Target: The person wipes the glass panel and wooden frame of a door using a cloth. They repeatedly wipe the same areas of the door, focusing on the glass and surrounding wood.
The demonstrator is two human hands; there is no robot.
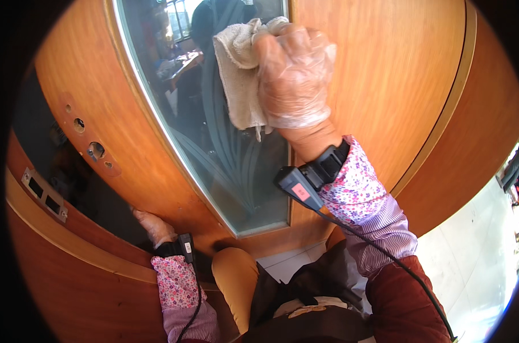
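Note:
In a clear plastic glove, my right hand (296, 75) is closed on a beige cloth (240, 85), which hangs against the glass panel (199, 141) near its right edge. The glass carries a pattern of long curved leaves and sits in a wooden door (156, 171). My left hand (154, 227), gloved too, is at the door's lower left edge; its fingers are partly hidden behind that edge, so their grip is unclear. Both wrists wear black straps with small devices and cables.
Open holes (96, 150) mark the door's lock area. A metal strike plate (44, 194) is fixed to the wooden frame at left, across a dark gap. Pale floor tiles (465, 244) and assorted blurred items lie at right. My knee is close below the glass.

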